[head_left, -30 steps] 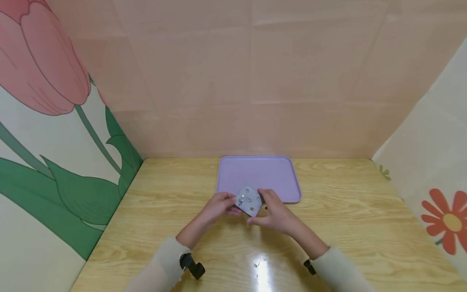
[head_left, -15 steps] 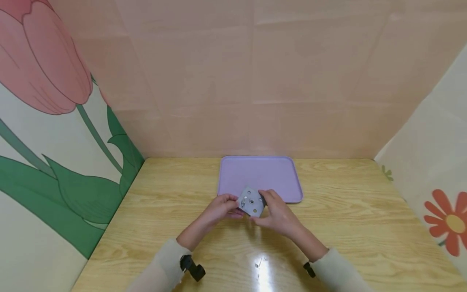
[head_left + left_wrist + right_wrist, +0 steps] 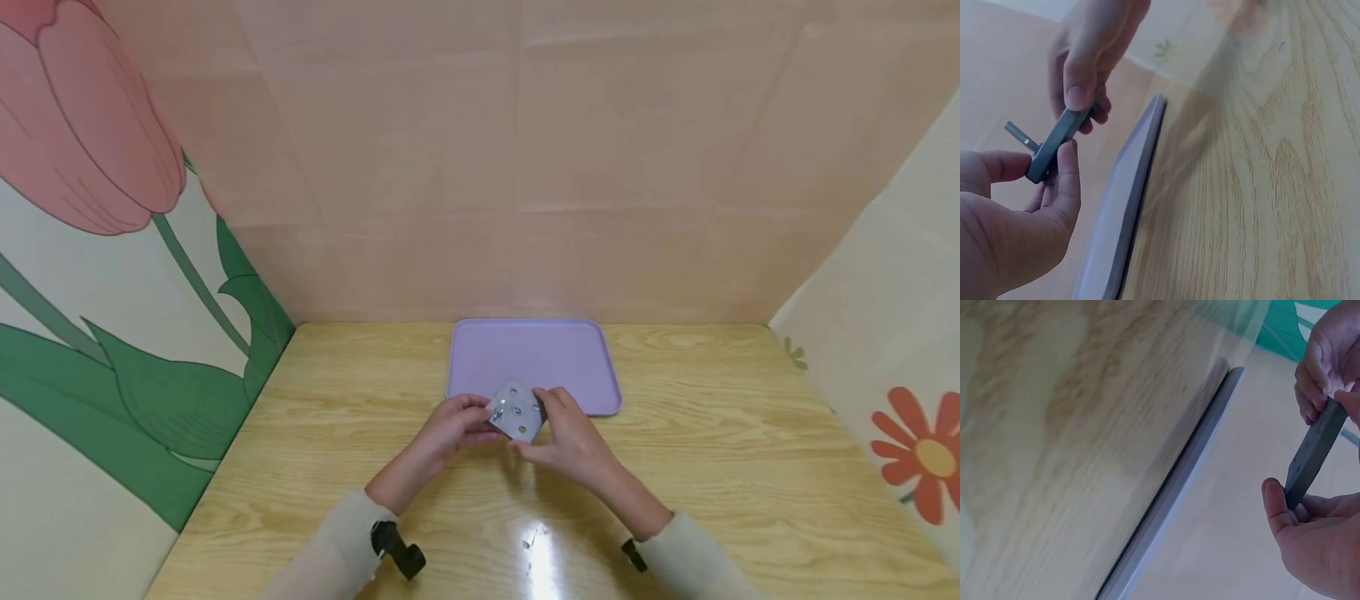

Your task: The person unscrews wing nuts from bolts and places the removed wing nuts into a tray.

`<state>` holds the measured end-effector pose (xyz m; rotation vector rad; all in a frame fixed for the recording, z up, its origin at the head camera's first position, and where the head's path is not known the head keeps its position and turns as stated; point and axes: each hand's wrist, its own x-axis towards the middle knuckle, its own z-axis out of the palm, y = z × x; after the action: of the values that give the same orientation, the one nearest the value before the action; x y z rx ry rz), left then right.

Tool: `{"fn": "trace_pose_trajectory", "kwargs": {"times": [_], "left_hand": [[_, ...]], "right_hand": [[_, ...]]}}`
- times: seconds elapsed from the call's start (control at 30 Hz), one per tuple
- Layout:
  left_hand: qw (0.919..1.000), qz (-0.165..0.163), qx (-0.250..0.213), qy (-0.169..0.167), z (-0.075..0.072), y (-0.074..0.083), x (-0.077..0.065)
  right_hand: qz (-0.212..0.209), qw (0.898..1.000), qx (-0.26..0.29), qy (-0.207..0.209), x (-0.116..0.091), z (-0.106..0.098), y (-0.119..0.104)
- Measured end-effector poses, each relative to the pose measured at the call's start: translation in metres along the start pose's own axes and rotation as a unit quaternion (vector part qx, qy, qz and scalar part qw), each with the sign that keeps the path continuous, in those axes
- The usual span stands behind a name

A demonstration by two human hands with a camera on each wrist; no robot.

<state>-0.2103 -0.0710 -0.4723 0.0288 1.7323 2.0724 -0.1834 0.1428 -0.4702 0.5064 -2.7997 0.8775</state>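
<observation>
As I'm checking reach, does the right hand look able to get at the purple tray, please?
Probably yes: the purple tray lies just ahead, nothing visibly between, though the right hand grips the grey block.

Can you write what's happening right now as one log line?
left grip: holds plate | right grip: holds plate | plate: grey, holed, off table | rod: sticks out of plate | tray: purple, on table

Pictured: my two hands, left hand and right hand, one grey plate, one metal pin, one purple tray, two pale sleeves.
</observation>
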Motion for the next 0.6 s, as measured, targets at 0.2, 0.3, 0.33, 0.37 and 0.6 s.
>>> {"fn": "trace_pose_trajectory", "kwargs": {"times": [0.2, 0.3, 0.33, 0.37, 0.6], "left_hand": [[0.9999, 0.001, -0.013, 0.002, -0.002, -0.001, 0.002], [0.9996, 0.003, -0.025, 0.008, -0.001, -0.002, 0.003], [0.9995, 0.005, -0.029, 0.011, -0.001, -0.002, 0.003], [0.9993, 0.007, -0.034, 0.014, 0.000, -0.002, 0.003], [0.9975, 0.026, -0.050, 0.042, 0.008, 0.000, 0.003]], "right_hand": [[0.000, 1.000, -0.008, 0.012, -0.001, 0.001, -0.003], [0.023, 1.000, -0.013, 0.017, -0.002, 0.003, -0.007], [0.033, 0.999, -0.014, 0.016, -0.002, 0.004, -0.009], [0.042, 0.999, -0.015, 0.015, -0.002, 0.005, -0.011], [0.078, 0.996, -0.032, 0.001, -0.001, 0.008, -0.018]]}}
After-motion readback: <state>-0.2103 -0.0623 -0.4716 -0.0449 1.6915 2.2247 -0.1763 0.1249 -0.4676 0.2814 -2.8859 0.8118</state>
